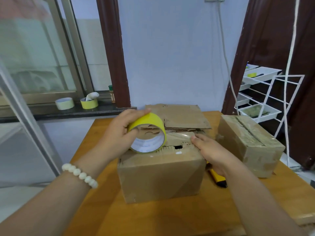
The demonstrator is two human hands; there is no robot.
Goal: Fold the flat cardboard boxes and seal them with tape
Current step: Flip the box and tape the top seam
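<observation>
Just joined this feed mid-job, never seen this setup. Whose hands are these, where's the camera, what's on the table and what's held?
No machine here: a person's two bare hands, filmed by one head-worn camera looking down. The left hand grips a yellow tape roll; the right hand presses the clear tape strip onto the folded box on the wooden table. Flat cardboard lies behind it, a taped box stands to its right, and a yellow-and-black cutter lies by the right wrist.

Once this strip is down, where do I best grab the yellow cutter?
Pinch the cutter across its long yellow sides, from above with the right hand: it lies flat on the table beside the box, far end hidden under that hand.
</observation>
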